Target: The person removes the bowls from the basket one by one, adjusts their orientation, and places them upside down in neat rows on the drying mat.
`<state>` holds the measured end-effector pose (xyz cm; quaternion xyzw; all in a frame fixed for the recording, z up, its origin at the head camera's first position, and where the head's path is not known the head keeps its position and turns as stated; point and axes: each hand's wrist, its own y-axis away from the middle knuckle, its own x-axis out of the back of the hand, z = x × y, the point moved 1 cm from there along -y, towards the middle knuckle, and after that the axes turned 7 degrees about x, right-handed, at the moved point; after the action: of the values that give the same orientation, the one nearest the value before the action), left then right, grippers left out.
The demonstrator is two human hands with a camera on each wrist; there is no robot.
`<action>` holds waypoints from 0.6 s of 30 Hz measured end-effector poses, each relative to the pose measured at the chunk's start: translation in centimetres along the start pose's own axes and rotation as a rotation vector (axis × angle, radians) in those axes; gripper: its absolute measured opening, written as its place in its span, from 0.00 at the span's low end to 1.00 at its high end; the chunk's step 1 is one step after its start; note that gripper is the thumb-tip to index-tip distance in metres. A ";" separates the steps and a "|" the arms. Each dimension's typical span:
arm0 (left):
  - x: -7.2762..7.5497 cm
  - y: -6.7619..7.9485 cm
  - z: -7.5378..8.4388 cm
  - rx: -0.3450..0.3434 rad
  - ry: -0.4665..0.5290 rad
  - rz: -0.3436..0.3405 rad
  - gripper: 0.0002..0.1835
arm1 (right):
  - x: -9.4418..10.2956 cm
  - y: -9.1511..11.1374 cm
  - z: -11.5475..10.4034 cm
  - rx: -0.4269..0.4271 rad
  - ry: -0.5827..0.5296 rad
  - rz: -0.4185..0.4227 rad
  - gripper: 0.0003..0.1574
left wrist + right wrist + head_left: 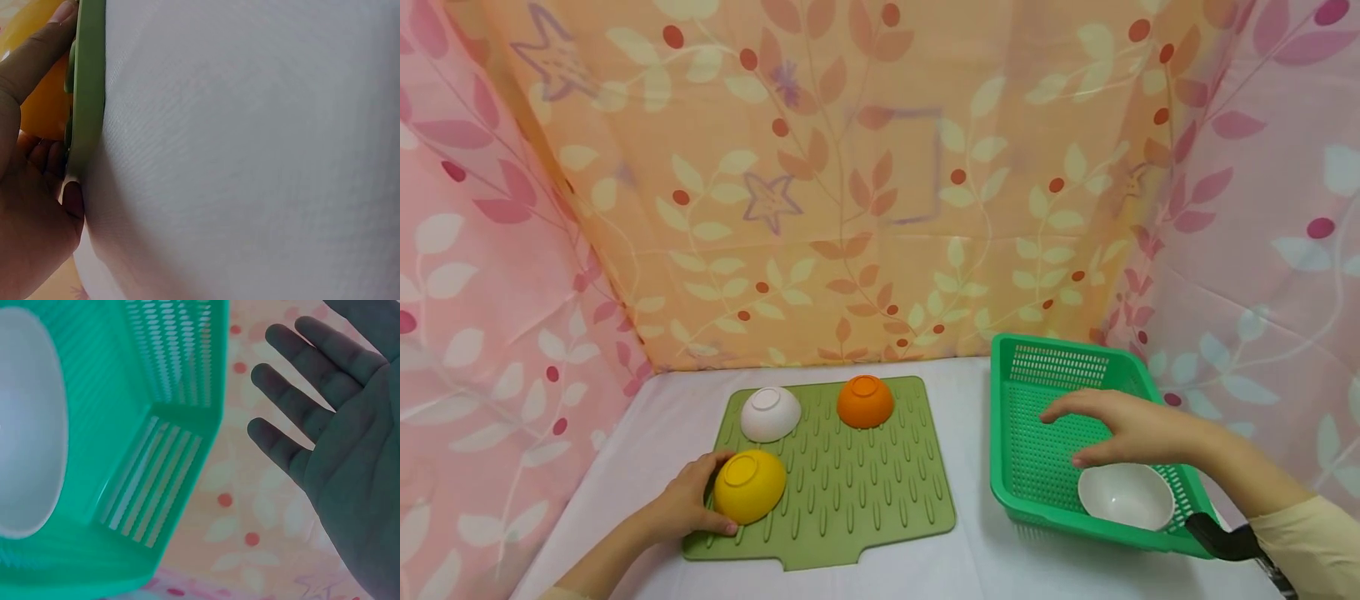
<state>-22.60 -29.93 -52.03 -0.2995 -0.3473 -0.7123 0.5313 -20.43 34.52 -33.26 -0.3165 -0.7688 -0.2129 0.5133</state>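
Observation:
On the green drying mat [820, 500], my left hand [688, 500] grips a yellow bowl [752, 487] from its left side, thumb at the near edge and fingers at the far edge. The bowl is bottom up at the mat's left part. In the left wrist view, the fingers [37, 53] lie along the bowl beside the mat's edge. Over the green basket [1000, 433], my right hand [1120, 425] hovers with spread fingers and holds nothing. Below it, a white bowl [1127, 500] sits mouth up in the basket's near right corner, also visible in the right wrist view.
Behind the yellow bowl, another white bowl [771, 414] rests upside down on the mat. An orange bowl [865, 402] stands upside down at the mat's back right. Floral curtains [850, 183] enclose the back and sides of the white-covered table [958, 400].

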 end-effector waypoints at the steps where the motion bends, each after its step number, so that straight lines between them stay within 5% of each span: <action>1: 0.0 0.0 0.0 0.001 0.001 -0.001 0.63 | 0.0 0.2 0.2 -0.008 -0.003 -0.011 0.32; 18: -0.4 0.1 -0.4 0.012 -0.007 0.011 0.64 | -0.6 3.5 4.3 -0.117 -0.092 -0.112 0.34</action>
<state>-22.45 -30.07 -52.55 -0.3005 -0.3518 -0.7063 0.5358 -20.58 39.67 -35.43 -0.3118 -0.7942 -0.2713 0.4454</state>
